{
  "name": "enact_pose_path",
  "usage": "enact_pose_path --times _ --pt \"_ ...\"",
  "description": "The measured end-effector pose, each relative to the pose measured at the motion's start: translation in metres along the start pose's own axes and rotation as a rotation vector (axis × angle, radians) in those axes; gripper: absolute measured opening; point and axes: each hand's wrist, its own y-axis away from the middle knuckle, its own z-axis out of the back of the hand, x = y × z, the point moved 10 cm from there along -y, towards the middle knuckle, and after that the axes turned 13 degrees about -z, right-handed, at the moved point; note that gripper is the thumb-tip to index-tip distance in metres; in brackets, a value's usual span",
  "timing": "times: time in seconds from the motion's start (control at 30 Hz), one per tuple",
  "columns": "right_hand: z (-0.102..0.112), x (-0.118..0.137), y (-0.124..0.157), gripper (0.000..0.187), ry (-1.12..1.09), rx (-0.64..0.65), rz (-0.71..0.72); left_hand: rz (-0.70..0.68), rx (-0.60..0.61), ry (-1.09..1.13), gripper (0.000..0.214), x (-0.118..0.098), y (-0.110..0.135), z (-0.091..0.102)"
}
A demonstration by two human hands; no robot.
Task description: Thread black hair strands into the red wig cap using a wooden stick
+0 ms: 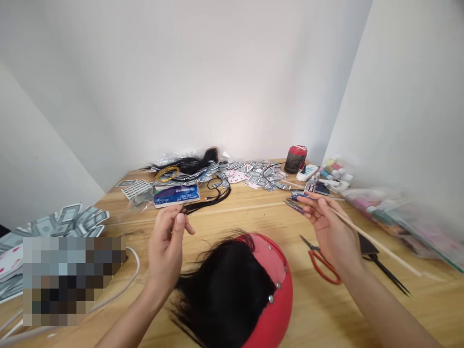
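My left hand (167,241) is raised over the wooden table (253,212), its fingertips pinched on a thin strand of black hair (208,200) that trails away to the right. My right hand (328,227) is closed around a long thin wooden stick (377,241) and a small purple tool (294,205) near its fingertips. Between and below both hands sits a red dome-shaped wig stand (275,290) with black hair (221,290) pinned on it.
Orange-handled scissors (321,263) and a black comb (387,270) lie right of the stand. Playing cards (250,174), a blue box (176,195), a hair bundle (192,164), a red-lidded jar (295,158) and small bottles (333,174) crowd the back. White cable (126,280) runs on the left.
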Motion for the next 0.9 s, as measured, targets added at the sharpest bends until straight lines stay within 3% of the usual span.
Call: enact_pose_path --times 0.1,0.23,0.3,0.47,0.63,0.77,0.9 --pt "-0.025 0.008 0.023 0.008 0.195 0.125 0.050 -0.349 0.160 -0.206 0.027 -0.049 0.013 -0.017" --pt "-0.083 0.002 0.064 0.013 0.600 0.449 0.237 -0.611 0.418 -0.377 0.021 -0.083 0.050 -0.052" --pt "-0.100 -0.003 0.074 0.013 0.736 0.532 0.305 -0.748 0.527 -0.479 0.023 -0.092 0.071 -0.070" --pt "-0.114 0.004 0.077 0.009 0.912 0.555 0.393 -0.848 0.632 -0.654 0.033 -0.081 0.097 -0.091" --pt "-0.135 0.011 0.088 0.014 1.156 0.691 0.627 -0.913 0.654 -0.682 0.035 -0.066 0.106 -0.092" --pt "-0.148 0.007 0.099 0.030 1.360 0.796 0.862 -0.950 0.676 -0.685 0.039 -0.061 0.109 -0.093" --pt "-0.153 0.005 0.082 0.029 1.468 0.777 0.945 -0.975 0.661 -0.657 0.038 -0.062 0.109 -0.093"
